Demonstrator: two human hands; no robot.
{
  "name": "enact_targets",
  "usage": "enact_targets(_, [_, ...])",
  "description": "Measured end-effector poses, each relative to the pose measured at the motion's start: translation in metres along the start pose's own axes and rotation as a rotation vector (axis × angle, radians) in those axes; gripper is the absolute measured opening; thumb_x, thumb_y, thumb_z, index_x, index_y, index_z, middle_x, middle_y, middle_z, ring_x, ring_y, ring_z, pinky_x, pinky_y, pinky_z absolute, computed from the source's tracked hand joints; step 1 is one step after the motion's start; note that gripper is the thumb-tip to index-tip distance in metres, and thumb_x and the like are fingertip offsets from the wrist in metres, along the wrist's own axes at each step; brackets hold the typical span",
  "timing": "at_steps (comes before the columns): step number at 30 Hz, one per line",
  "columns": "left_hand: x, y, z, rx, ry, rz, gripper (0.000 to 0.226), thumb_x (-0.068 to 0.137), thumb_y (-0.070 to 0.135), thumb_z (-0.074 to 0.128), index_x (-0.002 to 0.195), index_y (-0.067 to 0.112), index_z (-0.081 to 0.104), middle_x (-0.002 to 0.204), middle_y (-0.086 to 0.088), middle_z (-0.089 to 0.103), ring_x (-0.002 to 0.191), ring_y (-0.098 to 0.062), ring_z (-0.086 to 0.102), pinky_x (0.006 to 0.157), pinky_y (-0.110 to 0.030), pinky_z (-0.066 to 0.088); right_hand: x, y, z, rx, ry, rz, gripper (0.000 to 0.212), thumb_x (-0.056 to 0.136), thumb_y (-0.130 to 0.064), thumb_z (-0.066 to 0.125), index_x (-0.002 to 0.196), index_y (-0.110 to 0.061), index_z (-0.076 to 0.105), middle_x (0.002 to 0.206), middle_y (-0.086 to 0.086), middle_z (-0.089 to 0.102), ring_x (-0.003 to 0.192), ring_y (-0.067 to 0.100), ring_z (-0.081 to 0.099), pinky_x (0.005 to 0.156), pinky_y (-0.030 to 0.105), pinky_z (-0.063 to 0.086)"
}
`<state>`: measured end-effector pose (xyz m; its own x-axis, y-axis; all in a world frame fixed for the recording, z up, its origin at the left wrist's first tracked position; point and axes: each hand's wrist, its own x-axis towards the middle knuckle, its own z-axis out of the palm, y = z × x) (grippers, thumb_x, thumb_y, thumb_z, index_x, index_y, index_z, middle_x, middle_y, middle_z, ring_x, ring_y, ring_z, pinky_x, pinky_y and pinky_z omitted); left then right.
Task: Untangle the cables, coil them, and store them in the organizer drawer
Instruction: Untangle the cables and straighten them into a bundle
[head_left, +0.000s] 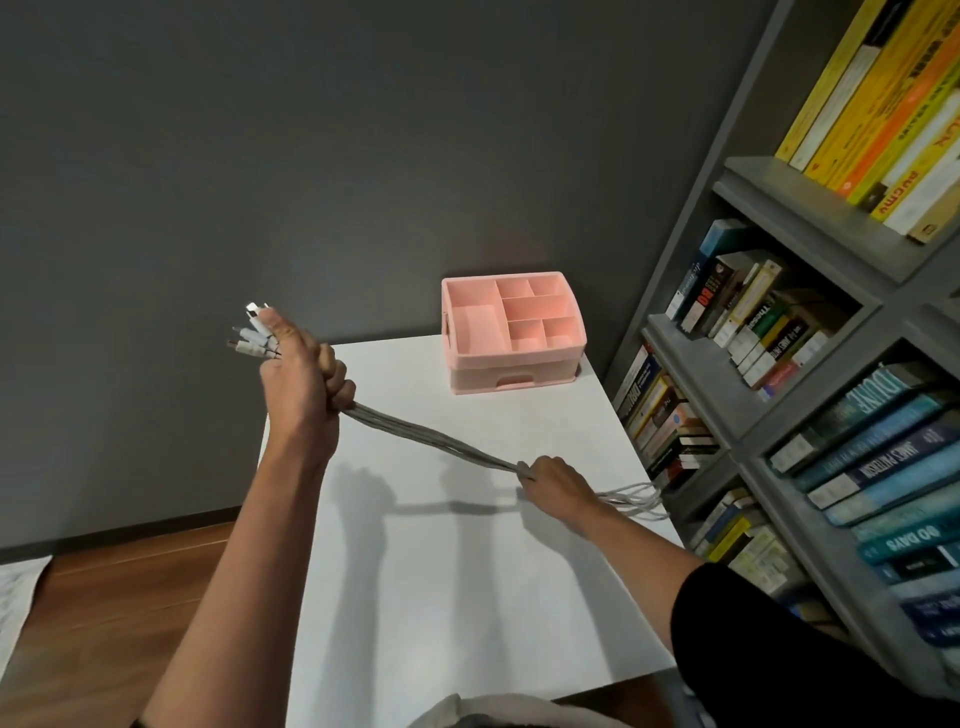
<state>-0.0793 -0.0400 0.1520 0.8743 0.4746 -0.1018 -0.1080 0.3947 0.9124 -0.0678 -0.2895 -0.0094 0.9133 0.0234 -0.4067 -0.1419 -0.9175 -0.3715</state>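
Head view: left hand (301, 374) raised above far left table edge, fist curled tight round bundle of cables (436, 439), white plug ends (254, 332) sticking out past thumb. Right hand (556, 480) lower and to right, fingers closed round same bundle; loose cable tails spill past wrist toward bookshelf (779, 322). Bundle stretched taut between hands, above white table (467, 571). Pink organizer (511, 330) sits at far right corner of table, drawer (511, 382) closed, top compartments open.

Organizer (511, 332) on table (467, 571) at frame centre, bookshelf (810, 395) right, cables (441, 441) stretched lower left of organizer.
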Motion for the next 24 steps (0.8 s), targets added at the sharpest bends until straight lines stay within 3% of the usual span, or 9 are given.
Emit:
enact_targets(3, [0.0, -0.005, -0.001, 0.012, -0.002, -0.002, 0.052, 0.097, 0.058, 0.029, 0.06, 0.025, 0.015, 0.047, 0.008, 0.012, 0.04, -0.009, 0.009, 0.04, -0.018, 0.01, 0.001, 0.001, -0.002, -0.045, -0.013, -0.016, 0.037, 0.095, -0.037, 0.043, 0.098, -0.004, 0.061, 0.098, 0.017, 0.061, 0.101, 0.038, 0.058, 0.072, 0.033, 0.037])
enact_targets(6, [0.003, -0.003, -0.008, 0.018, 0.006, 0.007, 0.052, 0.097, 0.059, 0.029, 0.064, 0.024, 0.011, 0.048, 0.007, 0.011, 0.039, -0.008, 0.009, 0.04, -0.017, 0.009, 0.001, 0.011, -0.005, -0.092, -0.003, 0.004, 0.041, 0.097, -0.038, 0.04, 0.105, -0.004, 0.061, 0.112, 0.018, 0.062, 0.106, 0.038, 0.057, 0.082, 0.036, 0.043])
enact_targets(16, [0.005, -0.006, -0.024, 0.042, 0.031, 0.016, 0.052, 0.096, 0.06, 0.03, 0.067, 0.023, 0.009, 0.058, 0.001, 0.006, 0.043, -0.01, 0.007, 0.041, -0.017, 0.009, 0.002, 0.027, -0.011, -0.123, 0.043, 0.032, 0.045, 0.1, -0.04, 0.035, 0.101, -0.004, 0.062, 0.113, 0.019, 0.063, 0.104, 0.038, 0.059, 0.081, 0.035, 0.043])
enact_targets(19, [0.005, -0.011, -0.024, 0.047, 0.042, 0.004, 0.051, 0.096, 0.06, 0.031, 0.068, 0.024, 0.01, 0.05, 0.006, 0.009, 0.042, -0.01, 0.008, 0.041, -0.017, 0.01, 0.003, 0.026, -0.012, -0.094, 0.05, 0.038, 0.046, 0.1, -0.039, 0.035, 0.1, -0.002, 0.062, 0.112, 0.021, 0.062, 0.103, 0.039, 0.059, 0.075, 0.035, 0.04])
enact_targets(24, [0.01, -0.008, -0.028, 0.064, 0.06, 0.028, 0.052, 0.096, 0.058, 0.032, 0.066, 0.023, 0.01, 0.044, 0.01, 0.014, 0.037, -0.007, 0.011, 0.04, -0.015, 0.011, 0.001, 0.033, -0.016, -0.183, -0.011, 0.054, 0.042, 0.095, -0.042, 0.046, 0.108, -0.005, 0.061, 0.118, 0.019, 0.06, 0.11, 0.037, 0.056, 0.085, 0.035, 0.044])
